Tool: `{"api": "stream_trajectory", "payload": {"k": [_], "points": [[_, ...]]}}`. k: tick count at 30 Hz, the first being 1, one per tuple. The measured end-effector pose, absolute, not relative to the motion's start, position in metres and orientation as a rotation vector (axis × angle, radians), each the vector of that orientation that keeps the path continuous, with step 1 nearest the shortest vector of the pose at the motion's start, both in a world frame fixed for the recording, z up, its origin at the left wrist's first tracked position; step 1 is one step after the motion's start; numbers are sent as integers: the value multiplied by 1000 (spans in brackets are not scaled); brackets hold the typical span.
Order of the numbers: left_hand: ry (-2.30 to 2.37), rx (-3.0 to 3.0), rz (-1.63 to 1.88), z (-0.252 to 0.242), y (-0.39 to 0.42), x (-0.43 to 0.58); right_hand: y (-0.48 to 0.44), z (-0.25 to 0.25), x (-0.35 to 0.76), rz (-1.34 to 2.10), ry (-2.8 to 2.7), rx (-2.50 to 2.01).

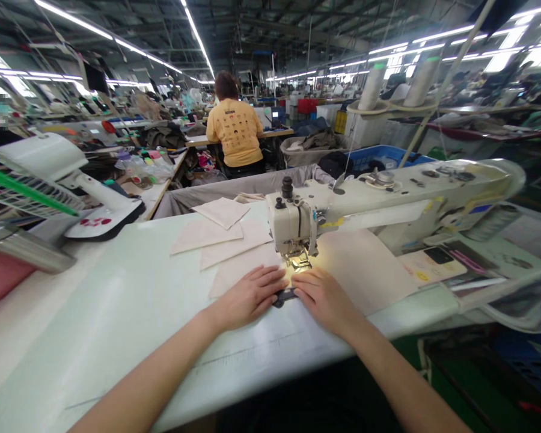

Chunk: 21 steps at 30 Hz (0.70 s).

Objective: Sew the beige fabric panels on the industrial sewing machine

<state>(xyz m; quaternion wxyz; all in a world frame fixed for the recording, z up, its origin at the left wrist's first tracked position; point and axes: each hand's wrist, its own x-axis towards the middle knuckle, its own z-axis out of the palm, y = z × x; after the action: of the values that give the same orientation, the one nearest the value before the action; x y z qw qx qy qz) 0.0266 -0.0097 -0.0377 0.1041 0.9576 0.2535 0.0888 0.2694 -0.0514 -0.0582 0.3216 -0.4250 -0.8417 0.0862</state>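
Note:
Both of my hands lie flat on a beige fabric piece [365, 270] just in front of the presser foot [299, 262] of a white sewing machine [388, 195]. My left hand [252, 294] presses the cloth with fingers stretched out, left of the needle. My right hand [325, 296] rests fingers forward on the cloth, right beside it. A small dark object [283, 296] shows between the two hands. Neither hand grips anything.
More beige fabric pieces [220, 231] lie on the pale table [117, 300] to the left of the machine. A white fan [49, 180] stands at the left. A person in a yellow shirt [235, 129] sits beyond. Thread cones [372, 84] stand behind the machine.

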Motion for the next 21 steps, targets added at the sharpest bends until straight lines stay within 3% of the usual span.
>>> {"api": "stream_trajectory", "payload": {"k": [13,21], "points": [[698,2882,322,-39,46,21,-43,-60,268,139,-2157,-1265],[855,2895,285,-42,41,23,-64,-66,278,-162,-1928,-1739]]}}
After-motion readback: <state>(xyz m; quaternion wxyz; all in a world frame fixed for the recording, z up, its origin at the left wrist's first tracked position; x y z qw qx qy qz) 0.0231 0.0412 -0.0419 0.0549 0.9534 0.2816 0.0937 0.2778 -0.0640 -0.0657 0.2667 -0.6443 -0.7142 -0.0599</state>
